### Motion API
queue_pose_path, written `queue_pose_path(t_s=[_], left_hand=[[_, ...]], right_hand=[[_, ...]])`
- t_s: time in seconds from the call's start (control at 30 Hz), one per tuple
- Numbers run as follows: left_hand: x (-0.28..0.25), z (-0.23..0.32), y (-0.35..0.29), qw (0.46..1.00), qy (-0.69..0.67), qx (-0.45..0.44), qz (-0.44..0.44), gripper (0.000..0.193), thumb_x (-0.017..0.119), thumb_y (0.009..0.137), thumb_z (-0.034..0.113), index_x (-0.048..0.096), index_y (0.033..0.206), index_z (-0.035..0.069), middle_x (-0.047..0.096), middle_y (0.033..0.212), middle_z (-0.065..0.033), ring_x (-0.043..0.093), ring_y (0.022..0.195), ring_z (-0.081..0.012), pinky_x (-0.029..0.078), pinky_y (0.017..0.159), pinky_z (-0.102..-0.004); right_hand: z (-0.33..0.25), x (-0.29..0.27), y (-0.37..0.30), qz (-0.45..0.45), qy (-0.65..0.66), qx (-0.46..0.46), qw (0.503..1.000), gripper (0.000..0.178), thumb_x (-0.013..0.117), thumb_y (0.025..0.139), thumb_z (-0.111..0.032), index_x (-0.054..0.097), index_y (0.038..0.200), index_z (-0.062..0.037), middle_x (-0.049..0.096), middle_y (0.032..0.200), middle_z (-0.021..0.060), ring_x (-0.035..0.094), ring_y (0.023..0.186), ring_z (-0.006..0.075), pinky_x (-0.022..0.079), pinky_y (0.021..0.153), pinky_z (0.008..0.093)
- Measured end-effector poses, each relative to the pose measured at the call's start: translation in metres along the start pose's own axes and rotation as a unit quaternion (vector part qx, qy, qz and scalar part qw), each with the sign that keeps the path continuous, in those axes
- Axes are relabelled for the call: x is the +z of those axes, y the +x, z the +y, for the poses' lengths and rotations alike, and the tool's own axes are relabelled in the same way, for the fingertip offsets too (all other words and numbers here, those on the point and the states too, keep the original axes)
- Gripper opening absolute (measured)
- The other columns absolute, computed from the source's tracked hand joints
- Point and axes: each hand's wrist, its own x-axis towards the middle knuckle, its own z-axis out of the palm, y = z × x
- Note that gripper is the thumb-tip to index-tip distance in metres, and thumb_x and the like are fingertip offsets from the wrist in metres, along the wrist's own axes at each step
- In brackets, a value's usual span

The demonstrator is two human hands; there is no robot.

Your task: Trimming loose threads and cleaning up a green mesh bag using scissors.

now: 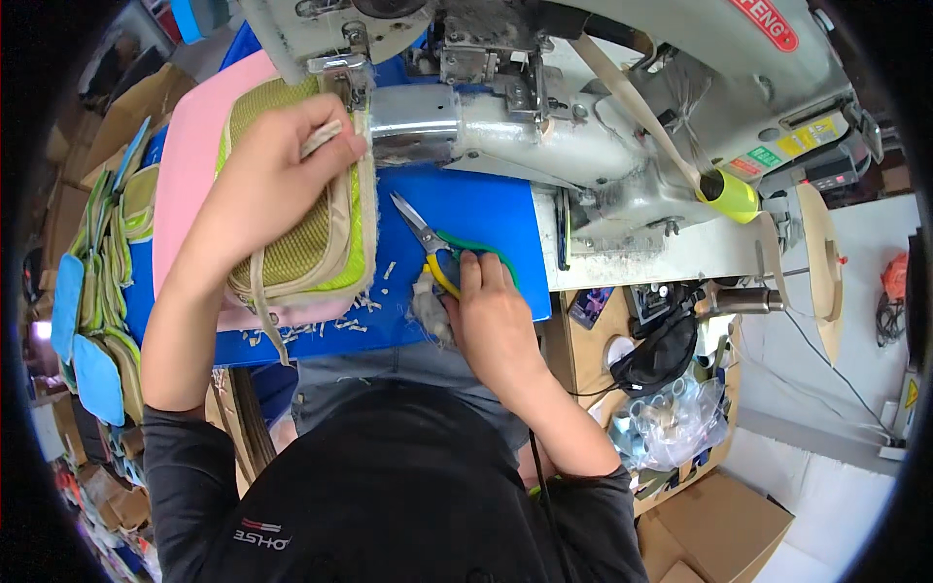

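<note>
My left hand (282, 170) is closed, pinching a short end of cream binding tape (322, 139) beside the sewing machine's presser area (342, 73). Under it lies a mesh fabric piece (277, 248), olive with lime-green sides and cream-bound edges. A loose tail of the tape hangs down at its near side. My right hand (494, 321) is on the blue table, its fingers curled over the handles of small scissors (435, 248), one handle yellow and one green. The blades point away and to the left, slightly apart. Against this hand sits a greyish fluffy wad (428, 309).
A pink panel (185, 204) lies beneath the mesh piece on the blue table (505, 219). Tape clippings (355, 316) are scattered near its front edge. The machine's arm (525, 136) spans the far side. Finished-looking pieces (102, 233) are stacked left; a phone (591, 307) and plastic bag (675, 423) lie right.
</note>
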Motion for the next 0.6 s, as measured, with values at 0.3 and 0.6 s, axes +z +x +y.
queue_pose_path(t_s=[0.3, 0.6], left_hand=[[-0.022, -0.002, 0.009, 0.951, -0.199, -0.215, -0.102, 0.014, 0.059, 0.095, 0.022, 0.058, 0.085, 0.011, 0.045, 0.058, 0.0086, 0.029, 0.045, 0.0015, 0.017, 0.042, -0.0185], [-0.014, -0.003, 0.006, 0.955, -0.228, -0.172, -0.074, 0.013, 0.060, 0.093, 0.016, 0.063, 0.085, 0.005, 0.050, 0.061, 0.0069, 0.040, 0.052, -0.0003, 0.027, 0.048, -0.0182]], right_hand=[[-0.011, -0.018, 0.014, 0.129, 0.080, -0.125, 0.980, 0.036, 0.066, 0.081, -0.008, 0.054, 0.112, 0.0040, 0.054, 0.106, 0.0197, 0.057, 0.096, 0.0367, 0.049, 0.080, 0.0419], [-0.068, -0.037, 0.103, 0.161, 0.321, -0.123, 0.925, 0.033, 0.073, 0.082, -0.016, 0.056, 0.105, 0.0008, 0.060, 0.078, 0.0126, 0.059, 0.062, 0.0256, 0.049, 0.057, 0.0362]])
